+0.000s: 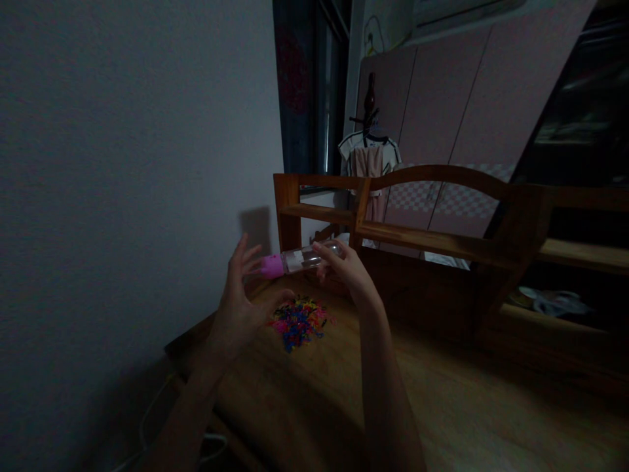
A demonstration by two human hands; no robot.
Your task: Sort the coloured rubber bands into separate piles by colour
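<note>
A clear bottle (308, 257) with a pink cap (272, 266) is held sideways above the table, its cap pointing left. My right hand (346, 267) grips the clear end between thumb and fingers. Close to the cap is my left hand (243, 305), its fingers and thumb spread wide; no firm hold on the cap shows. A pale label sits on the bottle near the cap. Below the bottle lies a loose pile of small multicoloured pieces (301, 322), blue, red, yellow, pink and black; they are too small to name.
The wooden table (442, 400) has a raised wooden shelf (432, 239) along its back. A plain wall (147, 164) stands close on the left, with white cables (147, 419) low beside the table. Clothes (368, 154) hang on a stand behind. The room is dim.
</note>
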